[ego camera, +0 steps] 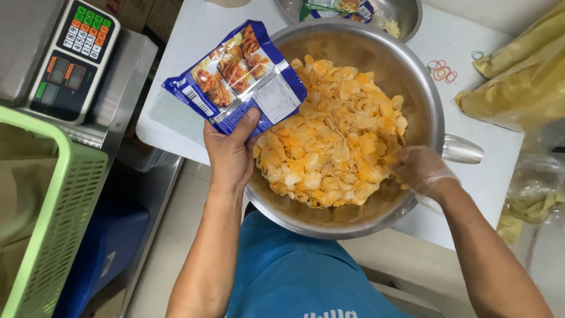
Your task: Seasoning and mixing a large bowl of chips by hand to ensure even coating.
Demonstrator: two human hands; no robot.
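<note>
Left grip (231, 154) clenched on blue snack pouch (235, 76), tilted over steel bowl (432, 112) rim for filling; gloved right grip (419, 169) curled into potato chips (332, 132), contents hidden.

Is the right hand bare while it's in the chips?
No, the right hand wears a clear plastic glove as it reaches into the chips in the metal bowl.

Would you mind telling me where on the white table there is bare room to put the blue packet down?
Bare white table shows left of the big steel bowl, behind the blue packet in the left hand. A smaller patch lies right of the bowl's handle, below the rubber bands. Yellow bags crowd the right edge.
</note>
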